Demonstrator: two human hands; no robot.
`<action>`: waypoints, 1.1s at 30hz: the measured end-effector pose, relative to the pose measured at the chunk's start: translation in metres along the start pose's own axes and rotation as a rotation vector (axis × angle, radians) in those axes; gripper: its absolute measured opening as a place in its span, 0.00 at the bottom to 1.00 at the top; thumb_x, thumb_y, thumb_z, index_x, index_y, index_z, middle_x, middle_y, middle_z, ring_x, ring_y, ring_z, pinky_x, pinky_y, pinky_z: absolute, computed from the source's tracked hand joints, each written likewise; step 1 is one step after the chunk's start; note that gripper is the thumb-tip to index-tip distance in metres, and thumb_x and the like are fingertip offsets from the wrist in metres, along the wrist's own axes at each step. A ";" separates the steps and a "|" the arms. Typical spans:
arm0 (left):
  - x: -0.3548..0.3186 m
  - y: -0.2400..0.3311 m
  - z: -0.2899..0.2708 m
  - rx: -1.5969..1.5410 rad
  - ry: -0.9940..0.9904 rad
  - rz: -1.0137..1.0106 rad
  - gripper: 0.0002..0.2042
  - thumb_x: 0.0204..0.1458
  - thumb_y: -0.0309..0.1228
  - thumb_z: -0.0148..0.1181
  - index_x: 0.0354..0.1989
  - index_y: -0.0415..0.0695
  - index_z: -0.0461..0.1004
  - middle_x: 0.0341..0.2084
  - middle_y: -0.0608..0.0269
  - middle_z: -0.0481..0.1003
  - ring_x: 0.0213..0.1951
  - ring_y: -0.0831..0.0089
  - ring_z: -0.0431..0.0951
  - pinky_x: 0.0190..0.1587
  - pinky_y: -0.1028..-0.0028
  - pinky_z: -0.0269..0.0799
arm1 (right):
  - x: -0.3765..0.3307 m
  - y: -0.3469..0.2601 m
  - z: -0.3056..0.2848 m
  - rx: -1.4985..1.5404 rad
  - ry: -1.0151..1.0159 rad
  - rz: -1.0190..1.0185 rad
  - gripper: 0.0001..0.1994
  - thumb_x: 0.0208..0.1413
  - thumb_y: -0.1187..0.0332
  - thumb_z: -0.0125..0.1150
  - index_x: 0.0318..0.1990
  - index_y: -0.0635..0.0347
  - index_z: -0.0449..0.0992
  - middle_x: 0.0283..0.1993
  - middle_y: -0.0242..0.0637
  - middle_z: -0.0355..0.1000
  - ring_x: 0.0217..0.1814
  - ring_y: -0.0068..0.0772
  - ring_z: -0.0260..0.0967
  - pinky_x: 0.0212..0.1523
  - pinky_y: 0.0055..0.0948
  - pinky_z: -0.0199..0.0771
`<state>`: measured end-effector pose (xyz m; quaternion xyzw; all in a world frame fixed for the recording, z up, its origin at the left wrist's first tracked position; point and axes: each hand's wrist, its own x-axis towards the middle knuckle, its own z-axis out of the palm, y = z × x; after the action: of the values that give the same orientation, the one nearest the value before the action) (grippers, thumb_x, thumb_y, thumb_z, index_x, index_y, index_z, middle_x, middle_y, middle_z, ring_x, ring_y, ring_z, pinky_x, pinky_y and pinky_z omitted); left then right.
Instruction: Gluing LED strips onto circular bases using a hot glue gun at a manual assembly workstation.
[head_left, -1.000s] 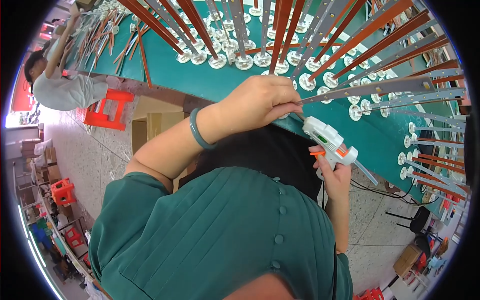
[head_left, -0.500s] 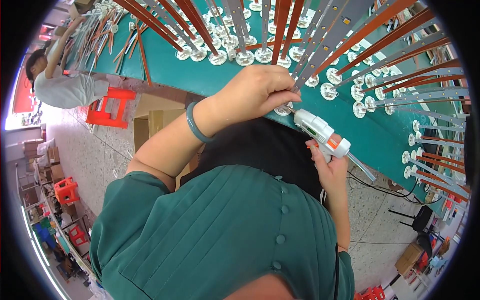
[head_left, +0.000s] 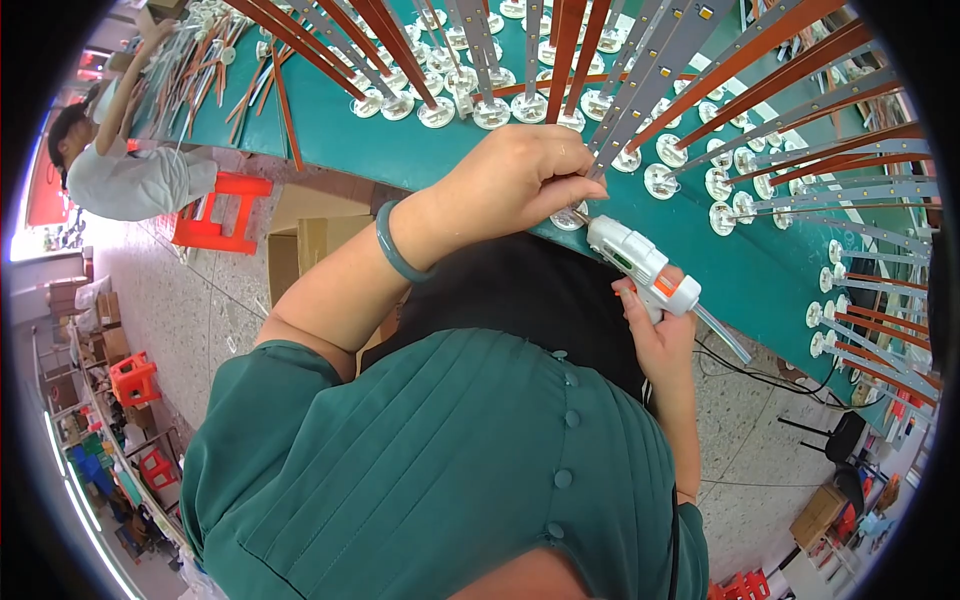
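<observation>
My left hand (head_left: 530, 175) pinches the lower end of a grey LED strip (head_left: 640, 100) that stands upright near the table's front edge. Below those fingers sits a round white base (head_left: 568, 217), partly covered by the hand. In my right hand (head_left: 660, 335) is a white and orange glue gun (head_left: 640, 262), its nozzle pointing up-left at the base. A clear glue stick (head_left: 724, 336) sticks out of the gun's rear. Whether the nozzle touches the base I cannot tell.
Many strips on round white bases (head_left: 660, 181) crowd the green table (head_left: 350, 150). Loose strips (head_left: 284, 110) lie at far left, where another person (head_left: 130, 180) works by a red stool (head_left: 225, 215). A cardboard box (head_left: 285, 260) stands on the floor left of me. Black cables (head_left: 780, 385) hang at right.
Almost nothing differs. The view has shifted very slightly; both hands, the strip and the glue gun keep their places relative to each other.
</observation>
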<state>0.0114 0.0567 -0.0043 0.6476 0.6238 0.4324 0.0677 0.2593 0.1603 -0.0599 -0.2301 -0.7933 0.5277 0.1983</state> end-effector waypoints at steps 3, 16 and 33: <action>0.000 0.000 0.000 -0.008 -0.001 -0.003 0.08 0.51 0.28 0.66 0.25 0.38 0.74 0.26 0.60 0.78 0.30 0.62 0.80 0.31 0.71 0.74 | 0.000 0.002 0.000 0.000 0.000 -0.011 0.13 0.58 0.76 0.59 0.50 0.64 0.69 0.37 0.32 0.77 0.31 0.14 0.66 0.31 0.18 0.66; -0.003 0.003 0.000 -0.007 -0.017 -0.019 0.06 0.51 0.28 0.65 0.27 0.39 0.76 0.27 0.60 0.78 0.30 0.62 0.80 0.32 0.71 0.74 | 0.001 -0.006 0.004 0.007 0.047 0.074 0.12 0.56 0.71 0.64 0.45 0.67 0.72 0.36 0.38 0.74 0.37 0.26 0.71 0.40 0.26 0.71; -0.005 0.002 0.001 -0.034 -0.030 -0.029 0.04 0.52 0.26 0.64 0.32 0.39 0.78 0.28 0.60 0.77 0.30 0.62 0.78 0.33 0.70 0.74 | -0.002 -0.003 0.005 -0.054 0.092 0.026 0.10 0.55 0.72 0.63 0.41 0.64 0.70 0.29 0.31 0.70 0.29 0.17 0.68 0.29 0.19 0.68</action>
<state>0.0142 0.0525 -0.0061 0.6435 0.6247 0.4322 0.0945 0.2576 0.1540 -0.0596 -0.2698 -0.7942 0.4974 0.2214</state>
